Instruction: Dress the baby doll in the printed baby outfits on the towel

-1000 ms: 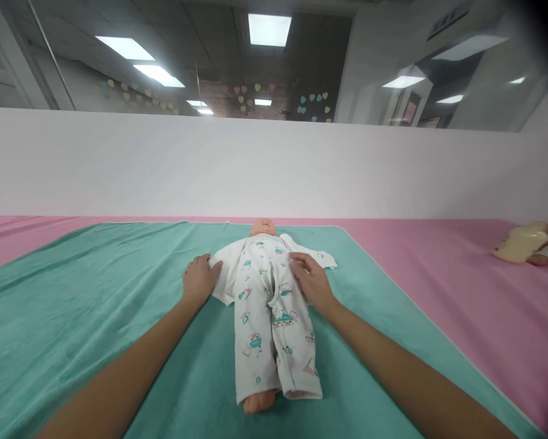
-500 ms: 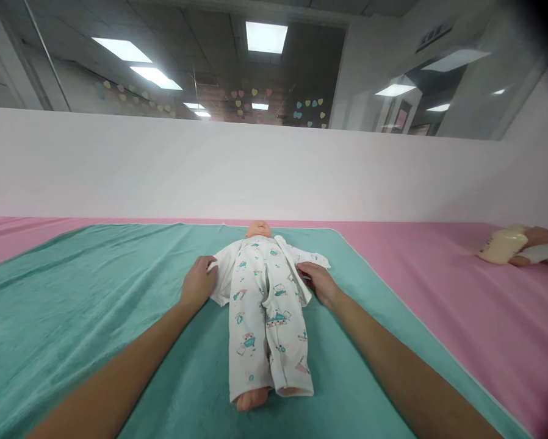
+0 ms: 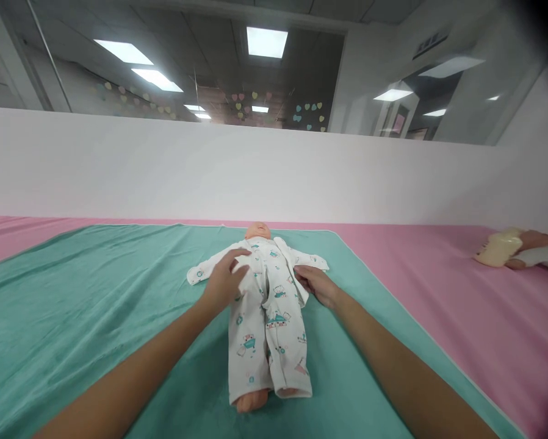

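Note:
A baby doll (image 3: 258,230) lies on its back, its feet toward me. It wears a white printed baby jacket (image 3: 311,261) with the sleeves spread to both sides and matching baby trousers (image 3: 281,347). One foot (image 3: 252,400) pokes out of a trouser leg. Over the doll's left-side chest and waist in the picture, my left hand (image 3: 224,283) is open, thumb and fingers apart, lying on or just above the cloth. My right hand (image 3: 318,285) has its curled fingers closed at the jacket's loose right front edge; the fingertips are partly hidden.
Beneath the doll is a green blanket (image 3: 118,317), spread over a pink sheet (image 3: 439,274). At the far right lies a cream-coloured bottle-like thing (image 3: 498,247) beside a second doll-like form (image 3: 537,244), partly cut off. A white wall (image 3: 255,171) with windows above borders the far side.
My left hand has let go of the jacket's left front edge and moved right, over the doll's body. The left sleeve now shows fully. My right hand stays about where it was.

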